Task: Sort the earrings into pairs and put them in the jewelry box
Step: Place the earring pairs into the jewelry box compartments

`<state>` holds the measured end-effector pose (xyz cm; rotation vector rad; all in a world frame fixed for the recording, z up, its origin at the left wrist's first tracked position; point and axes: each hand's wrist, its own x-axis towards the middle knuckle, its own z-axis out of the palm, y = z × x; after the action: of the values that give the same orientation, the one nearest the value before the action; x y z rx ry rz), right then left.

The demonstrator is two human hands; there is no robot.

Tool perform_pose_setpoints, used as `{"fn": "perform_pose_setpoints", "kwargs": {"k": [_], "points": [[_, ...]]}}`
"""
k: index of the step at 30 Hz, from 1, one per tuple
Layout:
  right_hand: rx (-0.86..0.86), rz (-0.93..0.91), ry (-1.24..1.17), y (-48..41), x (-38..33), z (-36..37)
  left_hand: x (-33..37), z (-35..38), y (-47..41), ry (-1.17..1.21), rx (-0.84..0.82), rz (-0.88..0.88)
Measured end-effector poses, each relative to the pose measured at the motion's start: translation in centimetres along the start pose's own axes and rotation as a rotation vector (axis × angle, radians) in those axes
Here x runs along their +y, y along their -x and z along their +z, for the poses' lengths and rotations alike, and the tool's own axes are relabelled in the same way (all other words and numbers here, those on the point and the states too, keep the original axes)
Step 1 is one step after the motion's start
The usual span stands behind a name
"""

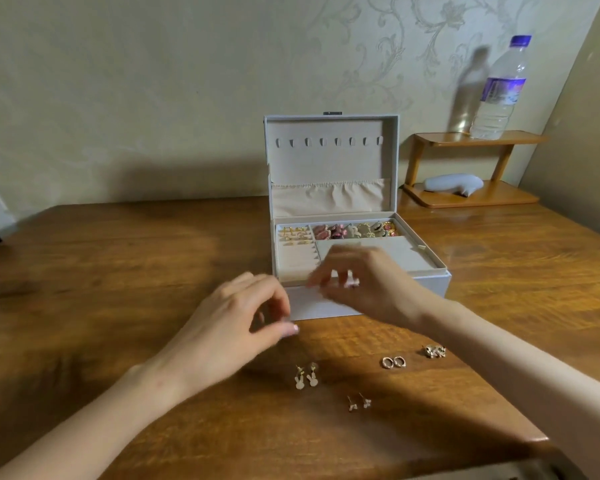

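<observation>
The right hand (361, 284) hovers over the near rim of the jewelry box (326, 306), fingers curled downward. It is blurred, and a small pale speck shows at the fingertips; whether that is an earring I cannot tell. The left hand (236, 317) hangs just in front of the box's near left corner, fingers curled, thumb close to the forefinger. Whether it pinches anything I cannot tell.

The box stands open in the middle of the worktop (101, 271), towards the far edge, with its lid upright. Gold earrings (293, 233) fill its far left compartment and pink and gold pieces (354, 230) its long far compartment.

Towards the near edge lie a pair of white drop earrings (305, 377), a pair of small studs (359, 403), a pair of hoops (394, 362) and a gold cluster (435, 351), each pair set side by side.

At the far right corner a wooden shelf (478, 138) carries a water bottle (499, 95).
</observation>
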<state>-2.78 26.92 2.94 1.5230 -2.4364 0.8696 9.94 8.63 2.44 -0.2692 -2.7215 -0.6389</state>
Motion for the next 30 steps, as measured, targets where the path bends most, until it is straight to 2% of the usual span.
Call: {"fn": "perform_pose_setpoints", "kwargs": {"k": [3,5,14,20,30], "points": [[-0.210,0.004,0.000,2.5,-1.3,0.6,0.2,1.3,1.3,-0.022,-0.135,-0.008],[-0.245,0.007,0.015,3.5,-1.7,1.3,0.2,2.3,1.6,-0.034,-0.157,-0.003],[-0.243,0.068,0.048,3.8,-2.3,3.3,-0.5,4.2,1.3,-0.104,-0.189,0.032],[-0.257,0.087,0.065,3.6,-2.4,3.5,-0.9,4.3,1.4,-0.048,-0.178,0.031],[-0.226,-0.007,0.112,4.1,-2.9,3.6,-0.5,4.7,2.6,-0.224,-0.077,0.204]]}}
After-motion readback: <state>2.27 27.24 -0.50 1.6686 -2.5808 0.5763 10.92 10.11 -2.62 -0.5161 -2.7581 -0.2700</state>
